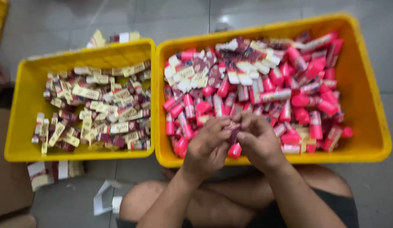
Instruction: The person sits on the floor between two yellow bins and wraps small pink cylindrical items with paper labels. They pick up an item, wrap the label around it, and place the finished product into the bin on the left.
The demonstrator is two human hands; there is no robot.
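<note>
My left hand (208, 144) and my right hand (257, 141) meet over the near edge of the right yellow crate (365, 145). Together they hold a small pink tube (235, 150) with a dark maroon wrapper or box around its upper part. The tube's pink cap points down toward me. The right crate is heaped with many pink tubes (306, 101) and, at its far left, folded maroon and white cartons (230, 69). The frame is blurred, so finer detail is hard to make out.
A second yellow crate (23, 126) on the left holds several packed maroon and cream boxes (99, 109). Loose cartons and paper scraps (48, 171) lie on the grey tiled floor near my crossed legs. A brown cardboard piece (6, 185) sits at the far left.
</note>
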